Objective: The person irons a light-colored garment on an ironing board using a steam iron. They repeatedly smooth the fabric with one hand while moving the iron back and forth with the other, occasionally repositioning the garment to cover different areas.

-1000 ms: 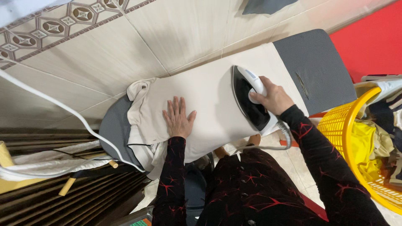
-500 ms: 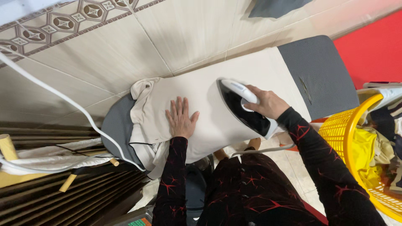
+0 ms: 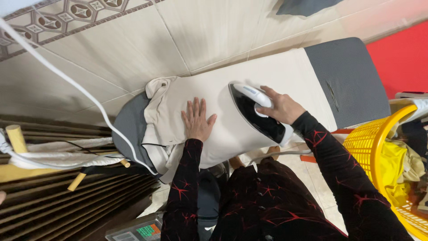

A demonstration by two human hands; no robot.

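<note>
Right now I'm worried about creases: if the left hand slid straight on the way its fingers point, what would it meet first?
The left hand lies flat on the beige garment, fingers pointing toward the board's far edge. It would likely cross only smooth cloth, then that edge; the iron sits off to its right.

Black long sleeves (image 3: 330, 156) w/ red crack-like lines; matching top.

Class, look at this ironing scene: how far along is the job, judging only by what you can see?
Done: the cream garment lies spread over the ironing board, mostly smooth around the iron. In hand: the right hand grips the iron on the cloth while the left hand presses it flat. Left: the bunched end at the board's tip, and clothes in the yellow basket.
</note>
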